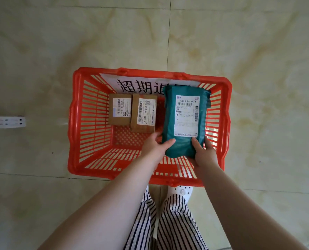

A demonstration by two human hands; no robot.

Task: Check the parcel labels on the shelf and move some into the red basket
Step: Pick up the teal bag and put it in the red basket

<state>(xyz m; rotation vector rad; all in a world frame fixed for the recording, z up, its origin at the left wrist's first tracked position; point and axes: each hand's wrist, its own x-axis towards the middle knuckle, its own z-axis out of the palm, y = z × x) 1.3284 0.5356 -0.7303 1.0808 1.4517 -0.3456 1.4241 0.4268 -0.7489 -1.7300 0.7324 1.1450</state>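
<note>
The red basket (pixel 88 123) stands on the tiled floor right below me. Two small brown cardboard parcels lie side by side on its bottom: the left one (pixel 119 109) and the right one (pixel 144 112), both with white labels up. A teal plastic mailer parcel (pixel 185 121) with a white label hangs over the basket's right half. My left hand (pixel 156 145) grips its near left corner and my right hand (pixel 203 152) grips its near right corner. A white paper sign (pixel 137 83) with black characters leans on the basket's far wall, partly hidden by the mailer.
A white strip (pixel 6 122) lies on the floor at the left edge. My striped trousers (pixel 168 219) and a white shoe (pixel 181 191) are just in front of the basket's near rim. Pale tiles surround the basket on all sides.
</note>
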